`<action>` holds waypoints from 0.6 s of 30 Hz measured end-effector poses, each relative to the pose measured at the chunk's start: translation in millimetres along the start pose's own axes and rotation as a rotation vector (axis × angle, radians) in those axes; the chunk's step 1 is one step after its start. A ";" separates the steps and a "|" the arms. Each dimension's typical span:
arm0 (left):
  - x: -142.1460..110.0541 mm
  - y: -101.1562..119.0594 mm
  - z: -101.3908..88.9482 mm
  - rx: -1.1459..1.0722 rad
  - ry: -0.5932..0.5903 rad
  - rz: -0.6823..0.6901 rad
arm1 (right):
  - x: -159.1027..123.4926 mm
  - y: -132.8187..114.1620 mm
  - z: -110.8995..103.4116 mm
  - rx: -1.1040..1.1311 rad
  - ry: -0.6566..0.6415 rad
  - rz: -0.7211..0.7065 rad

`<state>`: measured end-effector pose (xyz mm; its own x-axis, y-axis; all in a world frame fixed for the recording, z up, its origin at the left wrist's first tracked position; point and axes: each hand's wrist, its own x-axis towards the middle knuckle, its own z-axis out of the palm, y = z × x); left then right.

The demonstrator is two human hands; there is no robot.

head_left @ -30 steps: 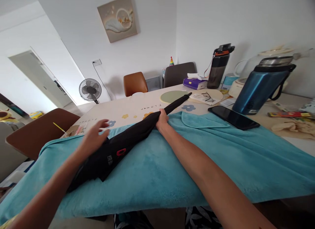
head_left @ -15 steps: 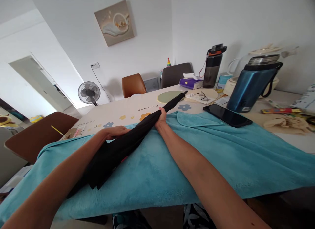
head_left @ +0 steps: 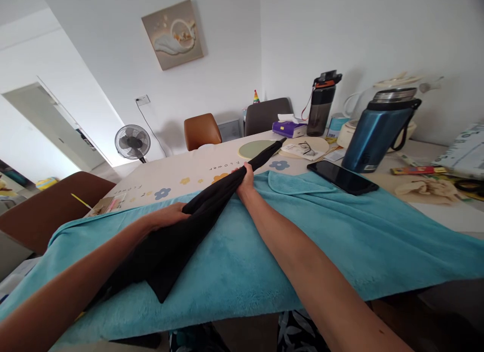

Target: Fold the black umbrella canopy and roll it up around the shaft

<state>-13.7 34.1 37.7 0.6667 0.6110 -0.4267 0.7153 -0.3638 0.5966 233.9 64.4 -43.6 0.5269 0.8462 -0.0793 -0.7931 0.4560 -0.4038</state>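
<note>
A long black umbrella (head_left: 200,221), folded down with its fabric loose, lies slantwise over a turquoise blanket (head_left: 242,261). Its tip points away to the upper right, and a loose flap of fabric hangs toward me. My right hand (head_left: 245,180) is wrapped round the narrow part near the tip. Against the wider part, my left hand (head_left: 170,217) presses at the far side of the fabric; its fingers are tucked behind or into the folds, so I cannot see how they are held. The umbrella's handle end is hidden behind my left forearm.
Right of the blanket's fold lies a black phone (head_left: 342,177), with a blue thermos (head_left: 378,132) behind it. Farther back are a dark water bottle (head_left: 321,107), a purple tissue pack (head_left: 289,129) and glasses (head_left: 307,149). A brown chair (head_left: 53,206) stands at the left.
My left hand came down from above the umbrella onto its fabric and slid along it. The fabric turned, so the red logo no longer shows. My right hand kept its hold.
</note>
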 end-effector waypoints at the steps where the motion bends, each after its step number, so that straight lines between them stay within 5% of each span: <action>1: 1.4 1.0 1.6 0.048 0.037 0.039 | -3.1 3.6 2.1 0.003 -0.002 0.025; 7: 11.9 3.8 3.0 0.223 0.151 0.170 | -26.0 33.3 14.5 -0.009 -0.054 0.163; 14: 10.1 10.3 7.8 0.429 0.267 -0.017 | -21.9 34.7 12.8 -0.059 0.035 0.169; 18: -4.9 4.0 -6.1 0.394 0.237 -0.117 | -16.9 34.3 10.3 -0.065 0.042 0.146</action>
<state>-15.3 33.9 46.3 0.5432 0.7909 -0.2817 0.8385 -0.4936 0.2309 194.7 68.6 -46.7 0.4207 0.8894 -0.1788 -0.8415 0.3089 -0.4433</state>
